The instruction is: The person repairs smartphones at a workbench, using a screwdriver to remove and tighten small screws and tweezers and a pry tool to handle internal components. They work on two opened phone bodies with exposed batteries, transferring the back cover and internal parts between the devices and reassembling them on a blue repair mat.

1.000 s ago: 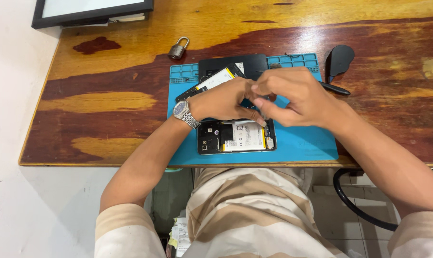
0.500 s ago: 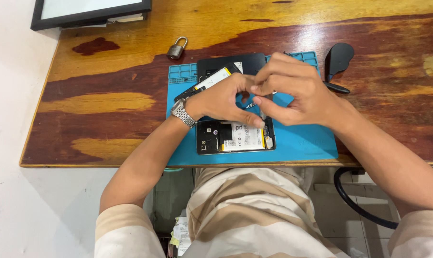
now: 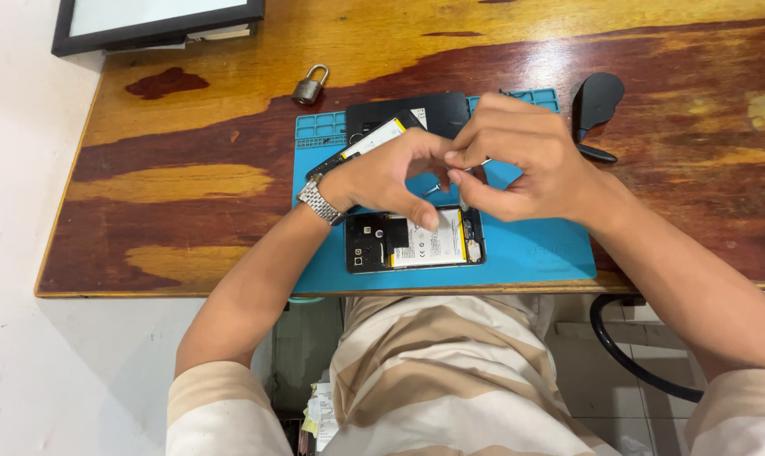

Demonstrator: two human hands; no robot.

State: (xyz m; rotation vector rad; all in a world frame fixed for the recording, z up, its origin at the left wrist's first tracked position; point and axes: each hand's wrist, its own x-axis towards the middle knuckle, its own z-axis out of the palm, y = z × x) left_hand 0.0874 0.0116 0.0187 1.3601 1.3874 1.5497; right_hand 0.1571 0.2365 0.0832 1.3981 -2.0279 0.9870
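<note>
Wooden table (image 3: 188, 181) bears a blue mat (image 3: 534, 249); both hands' grip, over an opened phone (image 3: 416, 241), cannot be told.

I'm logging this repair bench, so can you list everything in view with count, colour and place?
Table: one, brown and yellow wood, fills the view.
Mat: one, blue, near table edge.
Opened phone: one, black with a white battery label, on the mat below the hands.
Second phone: one, black, white and yellow inside, tilted behind the left wrist.
Back cover: one, black, mat's far edge.
Padlock: one, grey, beyond the mat.
Black tool: one, right of mat.
Framed panel: one, black frame, far left corner.
Cable: one, black, under the table.
Watch: one, silver, left wrist.
Left hand: over the mat.
Right hand: fingertips meeting the left's.
</note>
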